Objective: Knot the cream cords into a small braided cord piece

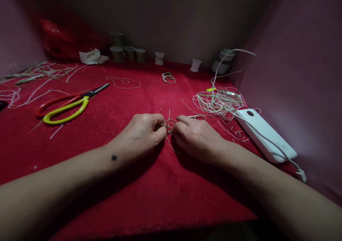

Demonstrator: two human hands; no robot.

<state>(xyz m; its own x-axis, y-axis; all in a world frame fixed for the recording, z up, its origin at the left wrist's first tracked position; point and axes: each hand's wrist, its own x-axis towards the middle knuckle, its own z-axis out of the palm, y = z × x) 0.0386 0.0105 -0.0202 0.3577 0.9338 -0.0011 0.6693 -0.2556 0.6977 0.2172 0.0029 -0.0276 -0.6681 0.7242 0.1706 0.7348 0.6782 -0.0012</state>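
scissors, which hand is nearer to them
Left. The left hand is right of the scissors, nearer the camera; the right hand is farther right.

A red tablecloth (165, 191) carries a white power bank (263, 141). Scissors (84, 100) lie far left of it; tangled cord (217, 104) lies just beyond it.

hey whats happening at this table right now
A person works a looped tan cord over a red cloth. The left hand pinches it; the right hand is close against it, its grip partly hidden. Scissors lie untouched to the left, a cord tangle to the right.
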